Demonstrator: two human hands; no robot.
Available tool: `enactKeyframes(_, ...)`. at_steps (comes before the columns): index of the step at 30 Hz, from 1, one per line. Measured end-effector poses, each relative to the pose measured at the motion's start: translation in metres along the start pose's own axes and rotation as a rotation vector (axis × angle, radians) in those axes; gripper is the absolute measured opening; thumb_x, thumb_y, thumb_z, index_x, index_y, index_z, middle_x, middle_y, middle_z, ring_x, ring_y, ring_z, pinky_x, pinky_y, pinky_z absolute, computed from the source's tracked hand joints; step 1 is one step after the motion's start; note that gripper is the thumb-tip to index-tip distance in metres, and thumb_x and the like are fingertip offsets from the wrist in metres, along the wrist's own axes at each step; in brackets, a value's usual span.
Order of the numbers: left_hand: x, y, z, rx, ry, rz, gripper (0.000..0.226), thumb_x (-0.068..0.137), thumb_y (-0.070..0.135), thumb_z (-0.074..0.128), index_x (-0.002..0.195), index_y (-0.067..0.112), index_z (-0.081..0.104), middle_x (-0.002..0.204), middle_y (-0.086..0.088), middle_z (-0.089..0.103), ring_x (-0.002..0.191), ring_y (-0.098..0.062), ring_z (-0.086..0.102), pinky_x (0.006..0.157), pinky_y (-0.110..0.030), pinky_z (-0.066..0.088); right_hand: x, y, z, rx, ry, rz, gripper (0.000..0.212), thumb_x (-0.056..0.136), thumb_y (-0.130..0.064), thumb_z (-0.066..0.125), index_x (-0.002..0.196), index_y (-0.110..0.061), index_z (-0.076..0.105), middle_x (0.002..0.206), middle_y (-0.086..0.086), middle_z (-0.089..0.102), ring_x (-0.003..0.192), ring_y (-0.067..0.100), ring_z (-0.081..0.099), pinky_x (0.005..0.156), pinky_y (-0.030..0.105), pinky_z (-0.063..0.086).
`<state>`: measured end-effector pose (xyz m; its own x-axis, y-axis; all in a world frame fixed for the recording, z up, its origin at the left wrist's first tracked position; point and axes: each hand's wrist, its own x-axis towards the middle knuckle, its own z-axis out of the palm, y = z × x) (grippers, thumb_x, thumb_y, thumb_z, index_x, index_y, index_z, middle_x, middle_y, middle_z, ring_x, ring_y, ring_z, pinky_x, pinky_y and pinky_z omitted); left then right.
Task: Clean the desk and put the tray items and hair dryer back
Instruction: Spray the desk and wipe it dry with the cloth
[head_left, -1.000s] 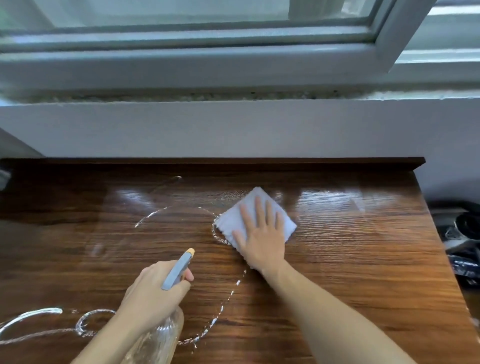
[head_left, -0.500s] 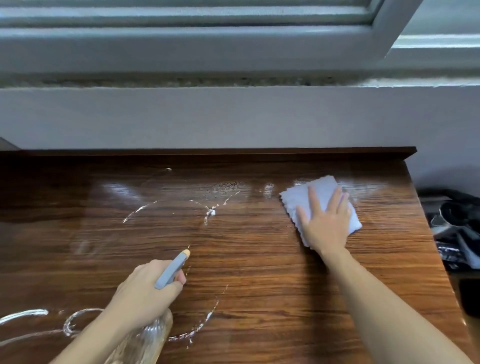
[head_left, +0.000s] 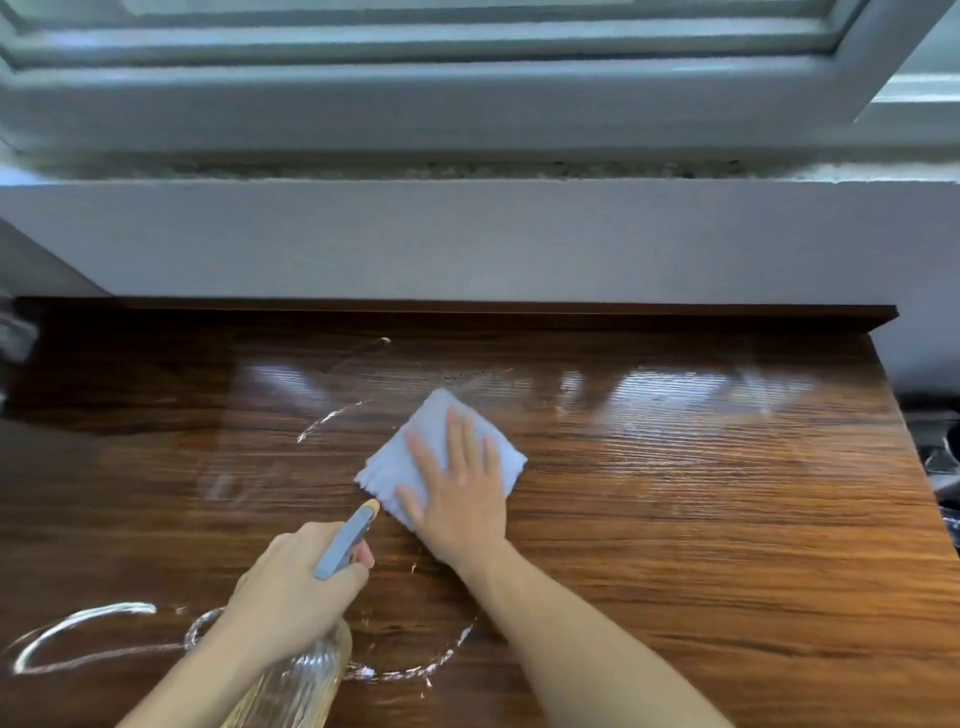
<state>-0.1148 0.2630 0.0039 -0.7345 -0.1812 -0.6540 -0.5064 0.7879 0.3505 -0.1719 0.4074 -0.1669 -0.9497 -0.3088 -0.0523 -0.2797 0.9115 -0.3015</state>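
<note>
Desk: right hand flat on cloth, mid-top; left hand grips spray bottle.

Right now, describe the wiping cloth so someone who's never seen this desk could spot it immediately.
Start at the glossy brown wooden desk under the window. Near its middle, the right hand lies flat on a small cloth, just beyond the spray bottle the left hand grips. It is the only pale, soft thing there; the white streaks nearby are just liquid.
</note>
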Motion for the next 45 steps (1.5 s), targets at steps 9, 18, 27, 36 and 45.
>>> enactKeyframes(9,0.014,-0.033,-0.033,-0.002,0.031,0.013,0.012,0.086,0.029,0.059,0.079,0.022,0.066,0.065,0.004,0.065,0.064,-0.019,0.058,0.070,-0.038,0.053,-0.005,0.049,-0.001,-0.078,0.031,0.031,0.068,0.093,-0.062,0.040,0.154,-0.031,0.034,0.160,0.027,0.022,0.149,0.040,0.019,0.116,0.053,0.022)
enactKeyframes(18,0.034,-0.051,-0.046,-0.081,0.049,0.014,0.017,0.086,0.027,0.058,0.079,0.014,0.066,0.070,-0.008,0.067,0.064,-0.024,0.062,0.068,-0.045,0.055,0.065,0.128,-0.038,-0.071,0.154,0.695,0.073,0.093,-0.066,0.018,0.157,-0.030,0.021,0.161,0.028,0.013,0.150,0.041,0.008,0.118,0.058,0.013)
enactKeyframes(27,0.056,-0.051,-0.056,-0.038,0.192,-0.038,0.017,0.091,0.036,0.054,0.080,0.028,0.063,0.077,0.007,0.067,0.078,-0.017,0.064,0.075,-0.036,0.052,0.070,0.015,-0.003,-0.110,0.090,0.308,0.071,0.093,-0.064,0.032,0.156,-0.030,0.027,0.162,0.025,0.017,0.150,0.041,0.014,0.118,0.054,0.014)
enactKeyframes(36,0.063,-0.050,-0.076,-0.178,0.303,0.050,0.026,0.085,0.039,0.051,0.072,0.018,0.060,0.066,0.003,0.066,0.068,-0.020,0.064,0.066,-0.043,0.057,0.065,0.009,-0.002,-0.123,0.086,0.255,0.071,0.094,-0.065,0.031,0.157,-0.033,0.023,0.164,0.022,0.013,0.152,0.038,0.010,0.120,0.053,0.016)
enactKeyframes(45,0.071,-0.036,-0.088,-0.131,0.100,0.055,0.019,0.075,0.037,0.051,0.077,0.022,0.063,0.069,0.002,0.068,0.072,-0.026,0.066,0.071,-0.042,0.059,0.055,0.017,-0.006,-0.141,0.061,0.180,0.071,0.094,-0.067,0.026,0.157,-0.035,0.022,0.164,0.020,0.011,0.152,0.037,0.010,0.120,0.051,0.016)
